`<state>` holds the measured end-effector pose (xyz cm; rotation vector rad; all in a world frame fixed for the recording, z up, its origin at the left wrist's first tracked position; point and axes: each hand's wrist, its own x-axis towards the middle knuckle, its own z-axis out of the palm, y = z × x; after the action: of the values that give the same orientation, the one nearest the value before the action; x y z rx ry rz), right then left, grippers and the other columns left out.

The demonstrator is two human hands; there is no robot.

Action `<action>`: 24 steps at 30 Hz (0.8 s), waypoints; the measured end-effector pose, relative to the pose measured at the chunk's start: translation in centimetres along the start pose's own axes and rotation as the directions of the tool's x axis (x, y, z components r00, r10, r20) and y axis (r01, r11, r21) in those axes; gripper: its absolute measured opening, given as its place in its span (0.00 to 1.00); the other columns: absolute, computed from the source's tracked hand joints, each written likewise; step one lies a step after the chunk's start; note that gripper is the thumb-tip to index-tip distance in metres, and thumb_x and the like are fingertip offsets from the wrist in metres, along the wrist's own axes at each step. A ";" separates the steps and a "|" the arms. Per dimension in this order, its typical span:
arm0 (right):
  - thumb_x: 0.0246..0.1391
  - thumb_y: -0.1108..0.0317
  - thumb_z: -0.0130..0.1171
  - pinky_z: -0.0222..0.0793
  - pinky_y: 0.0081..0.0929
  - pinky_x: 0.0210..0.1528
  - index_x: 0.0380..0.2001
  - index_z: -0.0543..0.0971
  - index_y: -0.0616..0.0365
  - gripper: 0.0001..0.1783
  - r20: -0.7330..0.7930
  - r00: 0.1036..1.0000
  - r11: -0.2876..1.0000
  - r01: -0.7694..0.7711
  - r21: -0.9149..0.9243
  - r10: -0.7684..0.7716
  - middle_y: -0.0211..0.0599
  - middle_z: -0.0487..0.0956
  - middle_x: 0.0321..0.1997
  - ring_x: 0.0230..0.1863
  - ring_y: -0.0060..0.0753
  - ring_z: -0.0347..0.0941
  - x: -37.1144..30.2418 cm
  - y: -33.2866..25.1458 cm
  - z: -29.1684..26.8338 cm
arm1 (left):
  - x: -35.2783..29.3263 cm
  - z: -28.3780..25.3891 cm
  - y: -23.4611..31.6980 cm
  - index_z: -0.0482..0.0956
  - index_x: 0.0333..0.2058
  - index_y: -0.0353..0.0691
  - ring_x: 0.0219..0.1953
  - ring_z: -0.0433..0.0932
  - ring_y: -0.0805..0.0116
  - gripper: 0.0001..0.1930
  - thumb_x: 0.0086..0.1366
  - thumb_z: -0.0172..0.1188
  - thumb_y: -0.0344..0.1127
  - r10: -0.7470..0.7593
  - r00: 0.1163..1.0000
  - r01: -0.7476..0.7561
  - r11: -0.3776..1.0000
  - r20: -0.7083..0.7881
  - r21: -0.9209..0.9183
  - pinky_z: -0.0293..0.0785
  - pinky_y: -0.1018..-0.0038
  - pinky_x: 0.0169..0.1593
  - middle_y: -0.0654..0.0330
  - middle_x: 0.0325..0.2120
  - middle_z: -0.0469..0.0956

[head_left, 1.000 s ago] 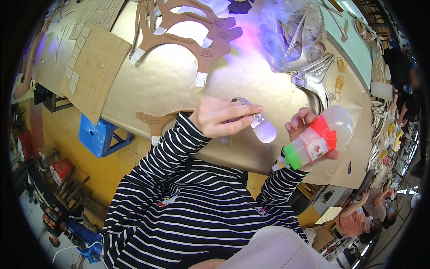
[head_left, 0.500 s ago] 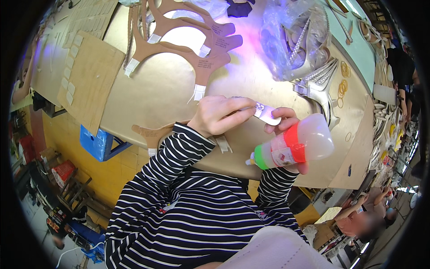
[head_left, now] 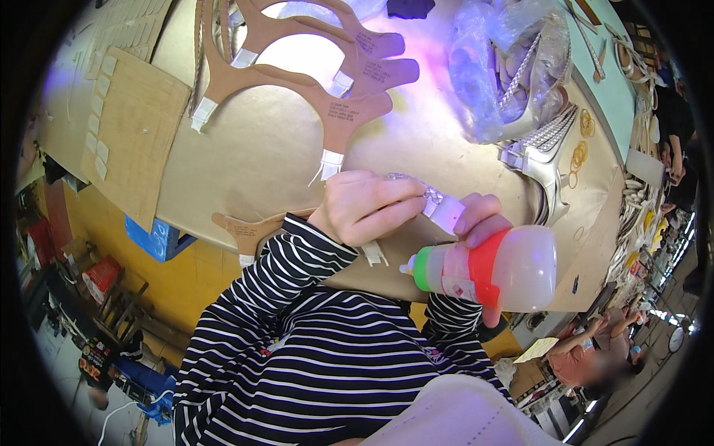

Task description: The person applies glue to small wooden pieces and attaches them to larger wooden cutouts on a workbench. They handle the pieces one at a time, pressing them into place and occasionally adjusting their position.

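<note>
Above the near table edge, my left hand (head_left: 364,208) pinches a silver strap (head_left: 444,211) with a braided part and a flat pale end. The thumb and finger of my right hand (head_left: 482,214) touch that flat end. My right hand also grips a translucent squeeze bottle (head_left: 529,267) with a red band and a green collar. It lies nearly level, its nozzle pointing left. Beneath my left wrist is a brown shoe-upper piece (head_left: 249,229), partly hidden by my sleeve. Larger brown curved pieces (head_left: 355,111) with white-tipped ends lie beyond my left hand.
A clear plastic bag (head_left: 476,89) of braided silver straps lies at the far right, beside a bundle of silver strap pieces (head_left: 541,141) and yellow rubber bands (head_left: 587,123). A thin board (head_left: 141,126) lies left, above a blue stool (head_left: 152,239). Another person (head_left: 576,360) is at lower right.
The bottle has swung from a slant to nearly level and sits slightly lower. The strap's end has tilted, showing more braid. My left hand has moved little, still pinching the strap.
</note>
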<state>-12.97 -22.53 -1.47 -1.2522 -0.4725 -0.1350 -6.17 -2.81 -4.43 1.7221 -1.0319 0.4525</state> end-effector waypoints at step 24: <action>0.39 0.44 0.69 0.70 0.33 0.39 0.25 0.79 0.62 0.28 -0.098 0.994 0.994 -0.055 -0.094 0.046 0.46 0.79 0.34 0.33 0.41 0.73 1.9 -2.9 3.6 | -0.4 -0.7 0.1 0.78 0.36 0.38 0.25 0.79 0.68 0.14 0.48 0.68 0.30 0.049 0.999 -0.050 0.982 -0.015 -0.182 0.74 0.77 0.26 0.56 0.33 0.80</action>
<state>-13.28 -19.84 2.73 -1.3447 -0.3548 -0.1753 -6.34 -2.05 -4.37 1.5332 -1.0769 0.3859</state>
